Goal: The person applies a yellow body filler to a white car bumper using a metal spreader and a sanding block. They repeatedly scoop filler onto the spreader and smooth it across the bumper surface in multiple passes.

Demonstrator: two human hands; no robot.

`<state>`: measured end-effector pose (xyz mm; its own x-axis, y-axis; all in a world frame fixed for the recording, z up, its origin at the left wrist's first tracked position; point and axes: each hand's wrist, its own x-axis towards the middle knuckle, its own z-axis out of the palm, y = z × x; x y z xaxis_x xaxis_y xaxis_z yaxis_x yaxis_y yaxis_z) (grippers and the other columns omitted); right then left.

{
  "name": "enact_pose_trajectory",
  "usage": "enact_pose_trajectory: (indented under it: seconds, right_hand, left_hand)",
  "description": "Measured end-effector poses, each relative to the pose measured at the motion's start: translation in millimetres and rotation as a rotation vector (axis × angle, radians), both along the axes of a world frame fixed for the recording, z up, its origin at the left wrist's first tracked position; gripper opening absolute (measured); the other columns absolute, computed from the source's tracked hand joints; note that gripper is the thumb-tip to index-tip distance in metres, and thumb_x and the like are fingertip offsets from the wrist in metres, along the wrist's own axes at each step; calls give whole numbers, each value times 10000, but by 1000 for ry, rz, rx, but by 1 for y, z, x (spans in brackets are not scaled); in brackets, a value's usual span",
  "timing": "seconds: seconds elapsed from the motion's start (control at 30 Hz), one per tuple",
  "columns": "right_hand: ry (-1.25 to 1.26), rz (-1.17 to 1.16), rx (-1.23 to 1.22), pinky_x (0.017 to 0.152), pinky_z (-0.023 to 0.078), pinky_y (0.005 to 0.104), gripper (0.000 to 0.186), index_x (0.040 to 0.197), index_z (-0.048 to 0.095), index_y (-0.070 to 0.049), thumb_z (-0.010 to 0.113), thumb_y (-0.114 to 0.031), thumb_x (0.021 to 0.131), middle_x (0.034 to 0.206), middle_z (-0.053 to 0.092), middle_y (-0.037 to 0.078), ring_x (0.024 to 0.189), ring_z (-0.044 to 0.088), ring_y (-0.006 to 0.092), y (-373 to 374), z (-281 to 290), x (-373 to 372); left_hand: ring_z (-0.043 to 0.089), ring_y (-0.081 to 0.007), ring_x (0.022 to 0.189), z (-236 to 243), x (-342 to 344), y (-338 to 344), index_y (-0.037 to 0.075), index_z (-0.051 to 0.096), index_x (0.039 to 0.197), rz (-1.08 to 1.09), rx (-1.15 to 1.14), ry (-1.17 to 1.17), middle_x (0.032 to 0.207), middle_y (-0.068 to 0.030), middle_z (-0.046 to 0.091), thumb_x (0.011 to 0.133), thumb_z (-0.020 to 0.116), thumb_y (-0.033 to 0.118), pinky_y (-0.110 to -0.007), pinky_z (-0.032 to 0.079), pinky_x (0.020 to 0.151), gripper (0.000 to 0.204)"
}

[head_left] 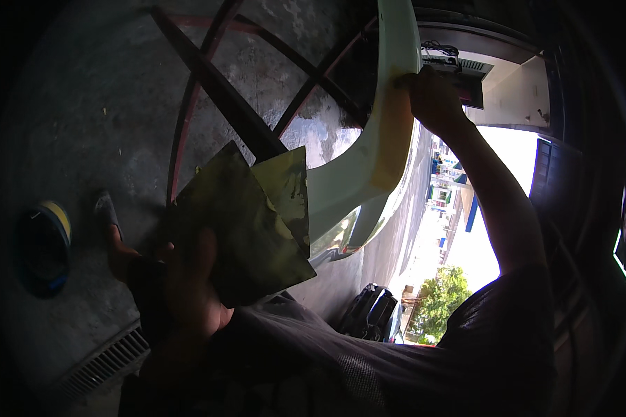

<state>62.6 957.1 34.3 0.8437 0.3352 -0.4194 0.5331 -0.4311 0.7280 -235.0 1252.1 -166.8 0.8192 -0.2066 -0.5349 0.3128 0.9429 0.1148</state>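
My left hand (pixel 198 285) grips a dark, square, flat board (pixel 254 236) smeared with yellowish paste. A second stained flat sheet (pixel 289 187) sticks out behind it, towards the right. My right hand (pixel 435 101), fingers closed, is raised against the edge of a long curved white panel (pixel 341 184) that looks like a vehicle body part. Whatever is between those fingers is too dark to make out. Just below the fingertips, a yellow-brown band of paste (pixel 393 149) covers part of the panel.
Crossed dark red metal bars (pixel 219 101) of a stand are behind the panel. On the concrete floor (pixel 104 104) at left stands a dark round bucket (pixel 43 250) with a yellow rim inside. A floor grate (pixel 108 358) is at lower left. One foot (pixel 108 215) shows near the bucket.
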Motion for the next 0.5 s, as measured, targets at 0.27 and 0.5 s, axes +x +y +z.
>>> enact_pose_trajectory:
  seconds: [0.27, 0.5]
  right_hand:
    - [133, -80, 95, 879, 599, 377, 261, 1119, 751, -129, 614, -40, 915, 1058, 737, 50, 1009, 656, 258, -5, -1, -93]
    - [246, -297, 192, 889, 592, 424, 358, 1137, 738, -93, 543, 50, 873, 1053, 761, 99, 971, 670, 313, 2, 0, -156]
  left_hand:
    - [647, -284, 1275, -5, 13, 3, -30, 406, 1521, -91, -249, -48, 1417, -168, 615, 1116, 509, 360, -439, 536, 1084, 572]
    - [626, -301, 1299, -1, 18, 5, -17, 392, 1533, -123, -279, -50, 1453, -176, 581, 1113, 521, 349, -451, 528, 1092, 572]
